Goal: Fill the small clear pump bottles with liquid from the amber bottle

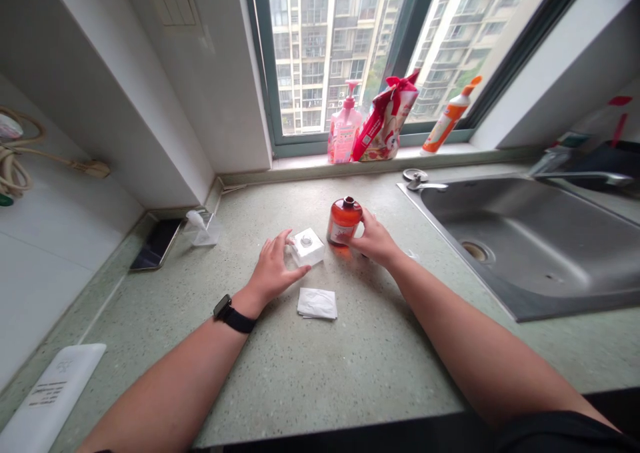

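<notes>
An orange bottle (pixel 343 220) with an open neck stands upright on the speckled countertop (pixel 350 366). My right hand (pixel 374 241) is wrapped round its right side. Just left of the bottle lies a small white square part (pixel 307 246) with a round hole on top. My left hand (pixel 273 270) rests beside it with fingers spread, fingertips touching its left edge. A folded white tissue (pixel 317 303) lies on the counter between my two forearms. A black watch sits on my left wrist.
A steel sink (pixel 530 240) with a tap fills the right. On the window sill stand a pink pump bottle (pixel 344 128), a red bag (pixel 385 120) and an orange-white bottle (pixel 449 116). A phone (pixel 156 243) lies left, a white flat device (pixel 47 400) near the front.
</notes>
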`<state>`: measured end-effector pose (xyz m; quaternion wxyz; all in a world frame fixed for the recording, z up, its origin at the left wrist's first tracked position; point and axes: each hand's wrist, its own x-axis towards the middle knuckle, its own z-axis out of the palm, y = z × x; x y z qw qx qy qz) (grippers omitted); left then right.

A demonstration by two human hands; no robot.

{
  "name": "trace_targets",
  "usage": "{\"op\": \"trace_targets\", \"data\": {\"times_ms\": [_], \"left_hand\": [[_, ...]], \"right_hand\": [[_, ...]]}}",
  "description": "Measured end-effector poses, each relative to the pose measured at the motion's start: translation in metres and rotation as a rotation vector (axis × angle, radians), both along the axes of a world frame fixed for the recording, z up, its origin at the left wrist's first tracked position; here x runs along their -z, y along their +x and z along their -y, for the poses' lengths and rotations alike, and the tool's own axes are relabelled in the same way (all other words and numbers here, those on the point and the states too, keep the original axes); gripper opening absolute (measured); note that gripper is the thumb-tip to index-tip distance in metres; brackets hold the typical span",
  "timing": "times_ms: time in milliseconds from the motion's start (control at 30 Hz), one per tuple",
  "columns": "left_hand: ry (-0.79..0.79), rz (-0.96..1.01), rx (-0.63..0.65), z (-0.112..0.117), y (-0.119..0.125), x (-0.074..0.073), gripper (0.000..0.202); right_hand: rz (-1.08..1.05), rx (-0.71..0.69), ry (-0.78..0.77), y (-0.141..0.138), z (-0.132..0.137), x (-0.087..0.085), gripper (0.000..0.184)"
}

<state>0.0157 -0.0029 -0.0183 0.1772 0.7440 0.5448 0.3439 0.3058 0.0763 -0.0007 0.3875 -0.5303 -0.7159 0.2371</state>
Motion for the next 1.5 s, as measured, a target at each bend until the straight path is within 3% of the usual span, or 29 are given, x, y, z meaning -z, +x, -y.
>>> {"op": "trace_targets", "data": {"times_ms": [200, 467, 667, 1167, 1500], "left_hand": [[0.051, 0.021, -0.031, 0.001, 0.001, -0.003, 0.066], [0.147, 0.033, -0.04, 0.002, 0.002, -0.004, 0.069], [0.225, 0.055, -0.007, 0.003, 0.002, -0.007, 0.07], [0.286, 0.032, 0.018, 0.006, 0.004, -0.015, 0.071], [0.238, 0.033, 0.012, 0.007, 0.004, -0.016, 0.071]], "right_hand": [[0.017, 0.04, 0.066, -0.003, 0.002, 0.001, 0.072], [0.055, 0.029, 0.381, 0.001, 0.0, 0.01, 0.07], [0.162, 0.053, 0.507, -0.003, 0.006, 0.009, 0.064], [0.321, 0.071, 0.598, -0.011, 0.018, 0.005, 0.062], [0.363, 0.106, 0.551, -0.01, 0.017, 0.006, 0.072]]}}
